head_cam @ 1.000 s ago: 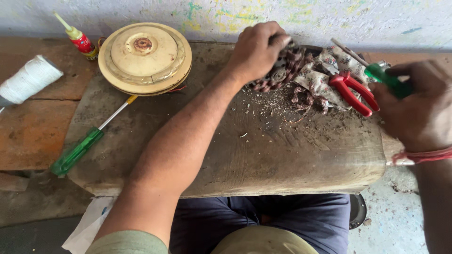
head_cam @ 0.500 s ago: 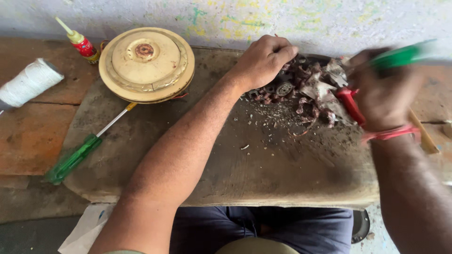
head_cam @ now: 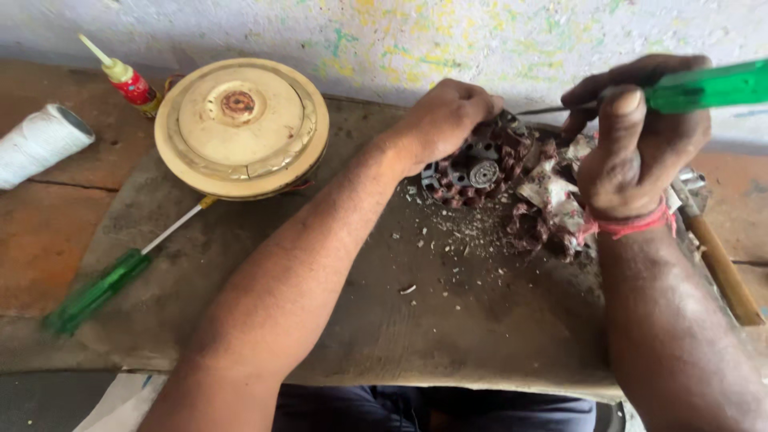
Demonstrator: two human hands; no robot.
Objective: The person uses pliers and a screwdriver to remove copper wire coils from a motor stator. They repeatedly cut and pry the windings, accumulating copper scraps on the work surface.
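Observation:
My left hand (head_cam: 445,118) grips the far rim of a round motor stator with copper windings (head_cam: 474,170), tilting it up on the wooden board (head_cam: 376,312). My right hand (head_cam: 640,144) is closed around the green handle of a screwdriver (head_cam: 708,86); its thin metal shaft points left toward the stator's top edge. A red thread band circles my right wrist. Torn paper and loose copper wire scraps (head_cam: 548,212) lie just right of the stator, partly hidden under my right hand.
A cream round metal cover (head_cam: 240,128) sits at the board's back left. Another green-handled screwdriver (head_cam: 120,272) lies at the left edge. A small glue bottle (head_cam: 124,76) and a white thread spool (head_cam: 36,144) rest at far left. A wooden handle (head_cam: 724,272) lies at right.
My right hand rose and moved left, and it now holds the green screwdriver with the shaft against the stator. The red pliers seen earlier are out of sight. My left hand tilted the stator up.

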